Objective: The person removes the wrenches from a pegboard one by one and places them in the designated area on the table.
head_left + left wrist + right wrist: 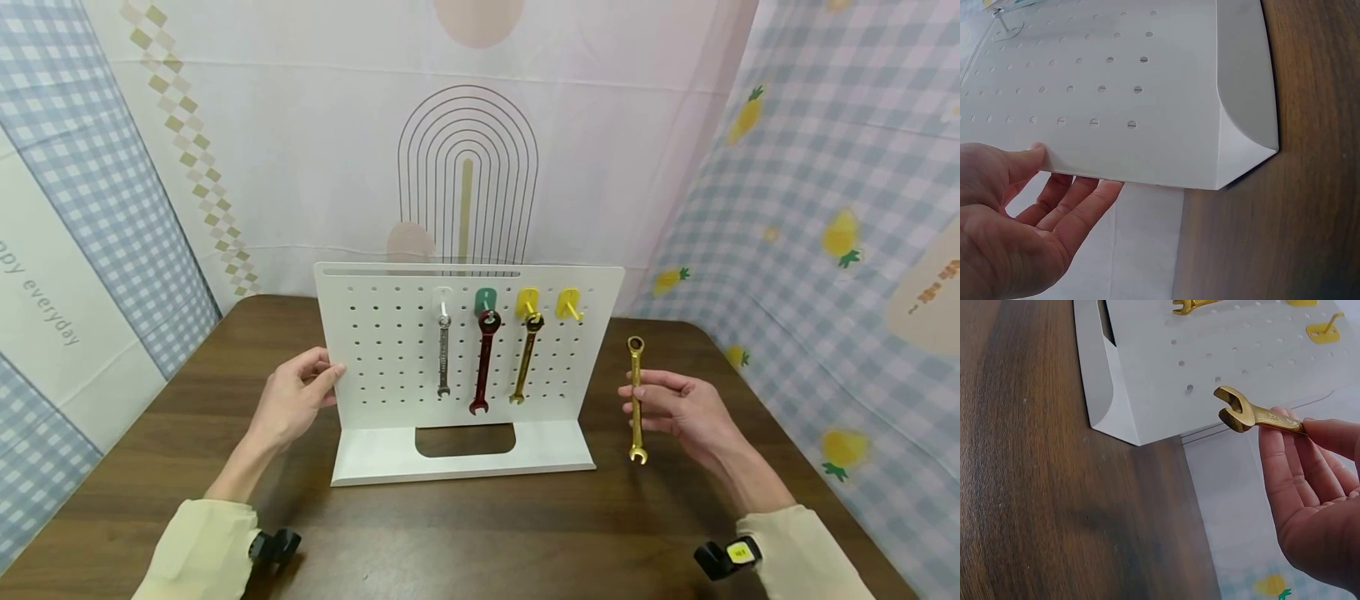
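Note:
A white pegboard [390, 350] stands upright on its base. My left hand [295, 396] pinches its left edge, thumb on the front and fingers behind, as the left wrist view shows. To the right of the board my right hand [686, 412] holds a gold combination wrench [636, 425] between thumb and fingers, ring end up and open jaw down. On the board hang a silver wrench [444, 358] from a white hook, a red wrench [483, 367] from a green hook, and another gold wrench [525, 367] from a yellow hook. The far-right yellow hook [570, 305] bears nothing.
The board stands on a dark brown wooden table [465, 542]. A pale cloth with printed arches [468, 183] hangs behind it, and checked cloths [810, 208] hang at the sides. The board's base [375, 454] has a cut-out in its middle.

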Demonstrator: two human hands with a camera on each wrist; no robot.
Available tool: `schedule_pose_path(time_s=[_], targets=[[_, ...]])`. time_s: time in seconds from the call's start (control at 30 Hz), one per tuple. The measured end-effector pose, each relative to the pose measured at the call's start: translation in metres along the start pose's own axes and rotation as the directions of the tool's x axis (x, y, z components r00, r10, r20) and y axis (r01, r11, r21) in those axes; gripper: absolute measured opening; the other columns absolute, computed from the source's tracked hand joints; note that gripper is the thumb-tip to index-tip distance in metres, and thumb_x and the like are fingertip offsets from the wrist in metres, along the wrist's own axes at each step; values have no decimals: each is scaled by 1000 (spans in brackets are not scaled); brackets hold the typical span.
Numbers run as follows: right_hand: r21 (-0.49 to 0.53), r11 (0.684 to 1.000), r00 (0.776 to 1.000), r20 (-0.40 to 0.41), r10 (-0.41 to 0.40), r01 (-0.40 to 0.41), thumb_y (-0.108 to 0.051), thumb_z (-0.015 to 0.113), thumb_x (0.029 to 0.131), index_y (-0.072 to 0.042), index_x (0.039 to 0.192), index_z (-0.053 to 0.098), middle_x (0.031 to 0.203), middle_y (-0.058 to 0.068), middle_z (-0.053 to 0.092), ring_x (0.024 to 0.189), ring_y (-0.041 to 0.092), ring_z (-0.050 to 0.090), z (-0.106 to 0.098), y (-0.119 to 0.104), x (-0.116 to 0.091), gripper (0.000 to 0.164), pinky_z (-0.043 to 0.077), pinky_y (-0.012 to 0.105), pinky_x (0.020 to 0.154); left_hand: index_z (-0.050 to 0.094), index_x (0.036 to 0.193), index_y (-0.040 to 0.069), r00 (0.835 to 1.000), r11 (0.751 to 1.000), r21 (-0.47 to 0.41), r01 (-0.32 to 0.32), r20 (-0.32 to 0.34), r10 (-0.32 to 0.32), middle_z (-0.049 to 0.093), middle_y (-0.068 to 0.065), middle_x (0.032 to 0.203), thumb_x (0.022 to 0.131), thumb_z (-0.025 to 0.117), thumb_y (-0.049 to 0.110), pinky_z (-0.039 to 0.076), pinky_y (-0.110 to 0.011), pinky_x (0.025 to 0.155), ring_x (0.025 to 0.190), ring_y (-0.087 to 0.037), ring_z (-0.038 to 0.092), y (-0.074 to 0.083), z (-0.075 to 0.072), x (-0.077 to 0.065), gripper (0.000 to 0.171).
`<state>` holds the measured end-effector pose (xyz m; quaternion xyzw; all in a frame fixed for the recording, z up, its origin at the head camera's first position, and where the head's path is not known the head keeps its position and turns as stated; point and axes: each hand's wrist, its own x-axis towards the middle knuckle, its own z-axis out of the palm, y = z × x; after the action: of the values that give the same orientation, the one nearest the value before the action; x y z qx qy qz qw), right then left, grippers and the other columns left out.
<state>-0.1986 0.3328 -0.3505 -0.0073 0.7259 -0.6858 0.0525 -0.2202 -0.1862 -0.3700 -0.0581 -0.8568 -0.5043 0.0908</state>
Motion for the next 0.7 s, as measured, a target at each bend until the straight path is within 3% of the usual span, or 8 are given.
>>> schedule_pose_path(time_s=[0.7], targets=[[-5, 999, 999, -15, 40, -40, -11, 70, 103, -25, 108, 77, 102, -8, 81, 92, 10, 77, -19, 8, 1, 17, 67, 28, 77, 66, 111, 0, 1000, 1000, -19, -5, 0, 5, 69, -20, 110, 108, 63, 21, 68, -32, 81, 95, -18, 67, -2, 1, -1, 21]])
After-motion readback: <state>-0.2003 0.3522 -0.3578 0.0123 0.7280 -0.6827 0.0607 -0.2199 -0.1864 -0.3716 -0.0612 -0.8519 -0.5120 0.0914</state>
